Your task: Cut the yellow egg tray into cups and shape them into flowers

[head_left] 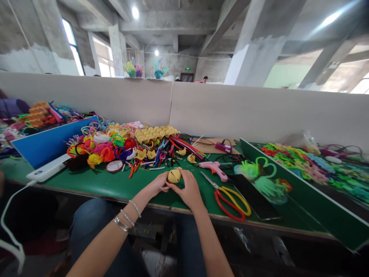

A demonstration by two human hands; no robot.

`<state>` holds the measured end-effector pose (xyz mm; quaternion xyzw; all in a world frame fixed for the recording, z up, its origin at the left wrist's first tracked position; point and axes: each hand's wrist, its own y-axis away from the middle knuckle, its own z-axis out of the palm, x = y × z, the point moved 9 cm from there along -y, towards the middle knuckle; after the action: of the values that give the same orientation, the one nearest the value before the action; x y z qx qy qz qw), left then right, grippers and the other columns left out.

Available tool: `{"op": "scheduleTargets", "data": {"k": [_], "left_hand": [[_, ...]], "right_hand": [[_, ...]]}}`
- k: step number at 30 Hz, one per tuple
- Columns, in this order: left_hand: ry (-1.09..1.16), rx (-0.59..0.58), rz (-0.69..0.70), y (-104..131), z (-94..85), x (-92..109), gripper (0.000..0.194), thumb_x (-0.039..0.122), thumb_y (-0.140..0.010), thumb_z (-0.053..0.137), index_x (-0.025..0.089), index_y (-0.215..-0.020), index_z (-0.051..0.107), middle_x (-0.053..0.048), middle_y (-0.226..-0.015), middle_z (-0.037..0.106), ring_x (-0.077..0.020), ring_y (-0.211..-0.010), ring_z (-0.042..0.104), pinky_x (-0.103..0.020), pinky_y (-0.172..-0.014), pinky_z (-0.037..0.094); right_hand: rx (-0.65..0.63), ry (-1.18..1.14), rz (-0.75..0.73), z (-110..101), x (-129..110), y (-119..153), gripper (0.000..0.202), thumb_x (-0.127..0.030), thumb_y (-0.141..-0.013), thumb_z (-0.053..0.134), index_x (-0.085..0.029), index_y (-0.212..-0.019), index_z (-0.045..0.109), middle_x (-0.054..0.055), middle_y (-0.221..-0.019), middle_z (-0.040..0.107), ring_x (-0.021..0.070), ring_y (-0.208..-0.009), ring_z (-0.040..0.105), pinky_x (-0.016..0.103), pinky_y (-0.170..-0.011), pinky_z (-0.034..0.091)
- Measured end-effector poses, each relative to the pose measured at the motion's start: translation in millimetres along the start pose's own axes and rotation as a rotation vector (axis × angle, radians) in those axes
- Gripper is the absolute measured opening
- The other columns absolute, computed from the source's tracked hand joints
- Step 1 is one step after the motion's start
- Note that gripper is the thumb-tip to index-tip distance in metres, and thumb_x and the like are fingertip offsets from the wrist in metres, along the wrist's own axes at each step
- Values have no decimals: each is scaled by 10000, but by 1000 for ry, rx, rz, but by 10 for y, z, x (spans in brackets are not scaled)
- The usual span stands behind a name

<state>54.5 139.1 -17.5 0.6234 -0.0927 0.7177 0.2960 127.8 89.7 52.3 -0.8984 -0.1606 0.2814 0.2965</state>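
A small yellow egg-carton cup (174, 176), rounded with a dark slit across it, is held just above the front of the green tabletop (100, 185). My left hand (159, 184) grips it from the left, and my right hand (188, 187) closes on it from the right. Cut carton cups (191, 158) lie just behind my hands, by the yellow egg carton (155, 133). Right of my right hand are a pink glue gun (213, 168) and scissors (232, 202) with red and yellow handles.
A heap of coloured pipe cleaners (106, 148) covers the left. A black phone (255, 197) and green pipe-cleaner figures (268, 182) lie right. A blue divider (54, 142), a white power strip (49, 168), a green divider (305, 196) and a pale partition (230, 111) surround the space.
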Motion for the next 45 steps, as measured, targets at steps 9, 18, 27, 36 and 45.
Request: {"op": "scheduleTargets", "data": {"k": [9,18,27,36,45], "left_hand": [[-108,73,59,-20,-101,114,342,410,-823,354,146,-824,571,20,-439,511,-72,-339,410,-159,-330,236],[-290,-134,274,104,25,380,414,410,-725,563,146,-1042,596,-67,-866,645,-132,-681,570,-244,-612,462],[-352,-162,433,112,97,447,462,308,-659,662,132,-1078,583,-107,-1071,627,-205,-948,573,-351,-874,420],[-295,-121,477,107,107,467,547,296,-646,675,118,-1146,544,-107,-1113,611,-228,-1007,557,-362,-903,416],[-164,-113,477,62,79,435,591,303,-680,644,125,-1220,480,-98,-1155,589,-215,-1028,545,-371,-946,373]], "right_hand": [[136,131,-6,-125,-12,25,481,-555,-729,530,-161,-1003,565,105,-934,631,236,-899,557,366,-786,438],[231,202,9,-215,-26,63,395,-512,-743,543,-164,-909,631,80,-797,668,205,-770,567,320,-723,448],[241,310,-54,-164,-9,93,335,-430,-786,513,-149,-894,660,72,-764,682,181,-711,572,296,-713,444],[208,379,-48,-120,-11,58,386,-391,-782,531,-119,-1046,596,84,-899,659,214,-833,534,319,-754,410],[155,418,-29,-88,-18,25,497,-446,-814,470,-145,-1209,472,97,-1031,590,235,-939,484,348,-795,362]]}}
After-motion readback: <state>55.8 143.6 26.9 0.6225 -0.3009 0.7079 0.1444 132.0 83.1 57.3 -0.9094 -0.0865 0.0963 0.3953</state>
